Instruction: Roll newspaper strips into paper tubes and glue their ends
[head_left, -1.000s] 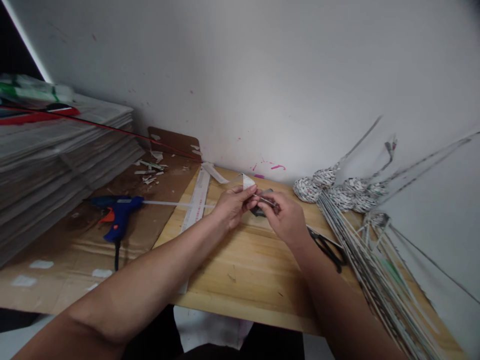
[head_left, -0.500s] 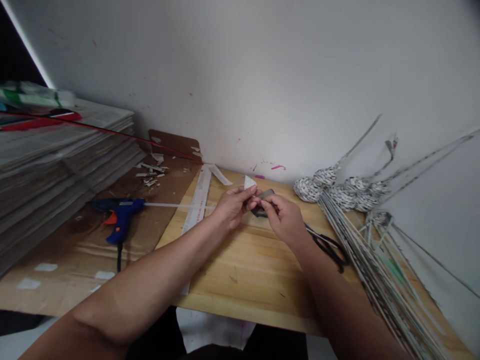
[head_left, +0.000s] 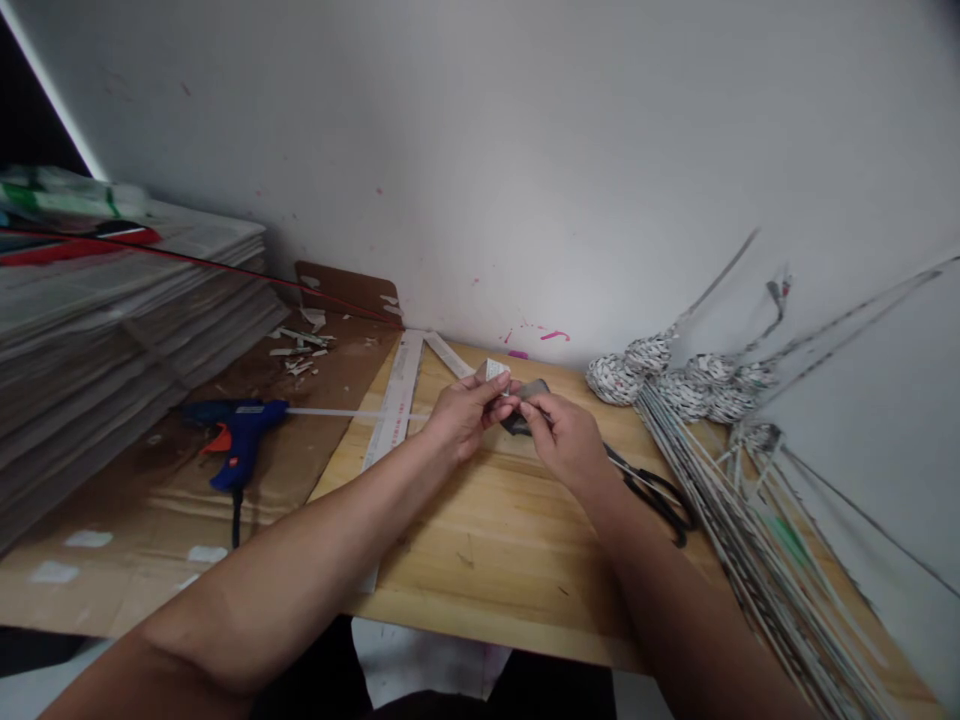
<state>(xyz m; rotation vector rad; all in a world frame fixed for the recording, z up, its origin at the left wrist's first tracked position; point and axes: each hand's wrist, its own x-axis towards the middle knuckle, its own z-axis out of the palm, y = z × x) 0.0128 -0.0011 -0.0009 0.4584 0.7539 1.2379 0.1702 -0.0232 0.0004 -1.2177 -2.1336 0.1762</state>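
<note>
Far left, the newspaper stack (head_left: 202,285) stands on the brown cardboard (head_left: 150,555), and the blue glue gun (head_left: 247,430) lies there too, its white stick pointing over the left edge of the surface (head_left: 480,540). Along that edge, the long white strip (head_left: 396,400) lies flat.

Now the action! The short strip (head_left: 448,353) by the far edge has slid right since a second ago, its near end now passing behind the left hand (head_left: 471,412); whether it joins the paper in the grip, I cannot tell. The left fingers pinch the printed paper (head_left: 496,371) above mid-surface, and less of it pokes up than before: judging by that, it is being taken in. The right hand (head_left: 566,430) is there as well, fingers pressed together, seemingly on the paper's other end, and the dark stick visible between the hands a second ago is out of sight!

Behind, a dark grey object (head_left: 535,388); rightward, scissors (head_left: 646,490), the woven balls (head_left: 615,380) at the far edge, and paper rods (head_left: 712,510) running down the right edge, all unmoved.
</note>
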